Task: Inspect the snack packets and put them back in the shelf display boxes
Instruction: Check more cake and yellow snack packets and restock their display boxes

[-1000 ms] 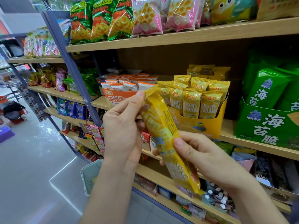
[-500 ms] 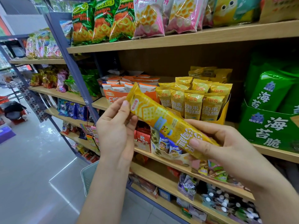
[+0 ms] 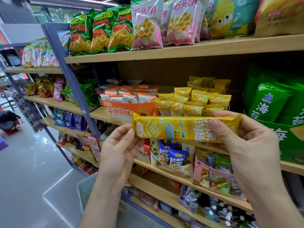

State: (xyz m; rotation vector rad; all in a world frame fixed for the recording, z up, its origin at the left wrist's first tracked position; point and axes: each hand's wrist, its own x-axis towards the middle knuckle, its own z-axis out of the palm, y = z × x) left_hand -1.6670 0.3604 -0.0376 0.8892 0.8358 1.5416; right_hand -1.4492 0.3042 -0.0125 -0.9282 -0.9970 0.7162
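Two bare hands are holding one long yellow snack packet level in the air in front of the middle shelf, with its printed face showing toward the camera. The left hand is pinching the packet's left end, its fingers curling up against the sealed edge. The right hand is gripping the right end, the thumb lying across the front of the print and the other fingers wrapping over the top edge from behind. Just behind the packet, rows of smaller yellow packets are standing upright on the shelf. Beside them, to the left, an orange display box is carrying white-and-orange packets. A green box is sitting to the right. Green ring-snack bags and pink bags are lining the shelf above. A pale basket is showing low beside the left forearm.
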